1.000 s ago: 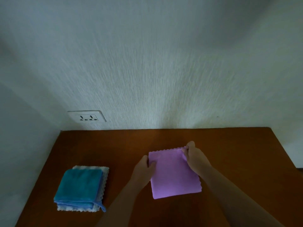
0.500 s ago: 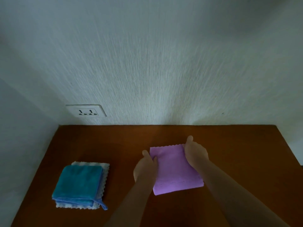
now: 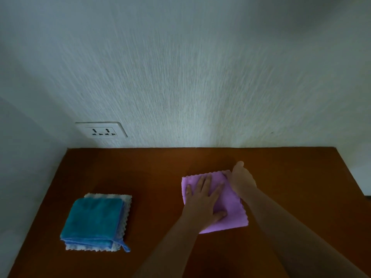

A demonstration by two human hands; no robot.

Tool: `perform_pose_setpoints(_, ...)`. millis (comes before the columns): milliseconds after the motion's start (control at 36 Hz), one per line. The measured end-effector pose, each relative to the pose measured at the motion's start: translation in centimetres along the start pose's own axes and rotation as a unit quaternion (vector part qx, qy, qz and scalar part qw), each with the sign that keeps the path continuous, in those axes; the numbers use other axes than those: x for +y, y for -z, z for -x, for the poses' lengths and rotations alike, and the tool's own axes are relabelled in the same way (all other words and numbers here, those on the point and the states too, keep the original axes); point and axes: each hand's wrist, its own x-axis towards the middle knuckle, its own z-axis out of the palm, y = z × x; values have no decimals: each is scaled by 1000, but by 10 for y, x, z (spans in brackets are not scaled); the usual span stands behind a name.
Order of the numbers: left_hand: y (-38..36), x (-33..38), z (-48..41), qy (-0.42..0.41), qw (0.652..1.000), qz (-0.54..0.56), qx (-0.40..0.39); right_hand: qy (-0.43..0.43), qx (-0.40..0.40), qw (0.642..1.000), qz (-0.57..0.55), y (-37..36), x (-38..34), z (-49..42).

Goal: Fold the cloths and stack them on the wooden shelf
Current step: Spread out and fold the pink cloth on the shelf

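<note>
Left hand point(image 3: 202, 199): pressed flat, fingers spread, on the purple cloth point(image 3: 230, 213).
Right hand point(image 3: 243, 180): at its far right corner; grip cannot be told.
Cloths on wooden shelf point(image 3: 152, 173): three counted, the blue cloth point(image 3: 92, 219) stacked on the white cloth point(image 3: 126, 199).

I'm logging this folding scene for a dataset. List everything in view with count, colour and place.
wooden shelf: one, brown, against the wall
purple cloth: one, lilac, on the shelf, right of centre
blue cloth: one, teal, folded, atop the white cloth
white cloth: one, white, left on the shelf, bottom of the pile
socket: one, white, on the wall, left
left hand: one, flat on the purple cloth
right hand: one, at that cloth's far right corner, grip unclear
</note>
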Motion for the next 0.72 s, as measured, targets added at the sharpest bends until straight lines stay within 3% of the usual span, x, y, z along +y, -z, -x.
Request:
perform_pose_setpoints(167, 10, 8, -5, 18, 999, -9, -28, -33, -33, 987, -154, 0, 24, 0)
perform_pose_setpoints(333, -4, 6, -6, 18, 1000, -19, -2, 9, -210, 952, -222, 6, 49, 32)
perform_pose_setpoints(500, -3, 7, -9, 37, 999, -7, -21, 18, -309, 913, -265, 11, 55, 38)
perform_pose_setpoints(722, 5, 9, -11, 91, 993, 67, -33, 15, -321, 877, -358, 9, 52, 32)
